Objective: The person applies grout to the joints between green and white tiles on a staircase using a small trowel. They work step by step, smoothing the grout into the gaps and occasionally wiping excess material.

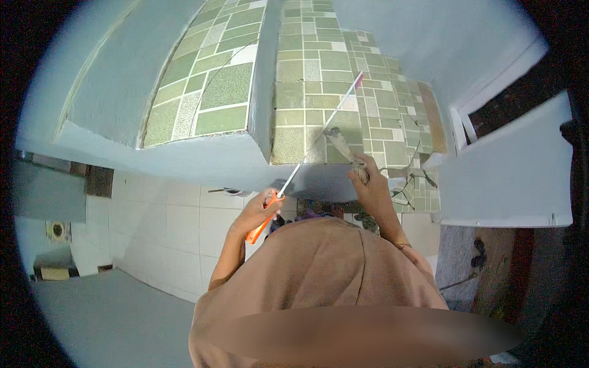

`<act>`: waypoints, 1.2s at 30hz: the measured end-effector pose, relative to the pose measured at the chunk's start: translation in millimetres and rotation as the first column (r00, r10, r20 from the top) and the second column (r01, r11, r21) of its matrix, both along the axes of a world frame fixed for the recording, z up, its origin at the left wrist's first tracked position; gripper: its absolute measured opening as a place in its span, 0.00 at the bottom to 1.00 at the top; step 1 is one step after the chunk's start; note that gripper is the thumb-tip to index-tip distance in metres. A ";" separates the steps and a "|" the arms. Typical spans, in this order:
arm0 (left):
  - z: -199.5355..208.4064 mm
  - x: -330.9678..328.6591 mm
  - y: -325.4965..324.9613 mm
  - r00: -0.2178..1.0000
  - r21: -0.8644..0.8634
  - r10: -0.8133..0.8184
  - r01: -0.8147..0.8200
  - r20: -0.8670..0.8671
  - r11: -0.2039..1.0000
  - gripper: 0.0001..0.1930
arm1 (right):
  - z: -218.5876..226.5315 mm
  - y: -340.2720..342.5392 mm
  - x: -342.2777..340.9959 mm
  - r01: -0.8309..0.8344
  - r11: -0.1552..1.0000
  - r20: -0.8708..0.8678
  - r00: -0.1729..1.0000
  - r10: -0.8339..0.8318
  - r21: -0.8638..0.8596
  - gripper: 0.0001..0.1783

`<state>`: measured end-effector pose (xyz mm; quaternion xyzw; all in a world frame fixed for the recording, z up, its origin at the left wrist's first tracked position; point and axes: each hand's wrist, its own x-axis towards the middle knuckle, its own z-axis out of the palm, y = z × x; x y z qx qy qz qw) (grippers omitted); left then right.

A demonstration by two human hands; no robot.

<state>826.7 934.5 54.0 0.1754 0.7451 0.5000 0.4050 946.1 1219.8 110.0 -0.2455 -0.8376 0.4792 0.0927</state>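
Observation:
My left hand (261,216) is closed around the orange handle (256,232) of a long, thin, white tool, perhaps a handsaw seen edge-on. Its narrow white length (338,110) slants up and away to the right, over a green tiled ledge, and ends in a pink tip (359,78). In my right hand (373,189) is a crumpled, dirty beige rag (343,147), bunched up at the fingers. The rag's dark far end reaches beside the tool's middle; whether they touch I cannot tell.
A raised block topped with green tiles (224,86) stands left of the ledge (294,138). Thin dark stems with leaves (428,178) lie at the right. Beyond them is a white panel (503,178). Pale floor tiles (165,227) spread at the lower left.

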 end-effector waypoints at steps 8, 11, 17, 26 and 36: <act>71.1 24.7 28.9 0.791 -0.414 -0.054 -0.260 -0.610 0.873 0.20 | -6.5 64.1 -73.6 -0.235 0.864 -0.048 0.957 0.285 0.445 0.17; 111.3 26.7 49.6 0.689 -0.169 0.195 -0.423 -0.698 0.890 0.10 | -10.9 78.8 -107.2 -0.326 0.758 0.045 0.929 0.366 0.564 0.16; 140.7 -30.9 113.3 -0.278 0.210 0.072 -0.505 -0.958 0.837 0.12 | -4.5 80.7 -159.6 -0.430 0.619 0.123 0.872 0.475 0.657 0.16; 114.0 -67.9 137.9 -0.470 0.336 -0.061 -0.710 -0.881 0.618 0.08 | 4.1 93.0 -176.8 -0.591 0.553 0.214 0.772 0.598 0.588 0.16; 87.3 -48.6 175.6 -0.306 0.215 0.049 -0.537 -0.951 0.816 0.11 | 12.7 108.8 -183.5 -0.699 0.437 0.353 0.684 0.638 0.565 0.14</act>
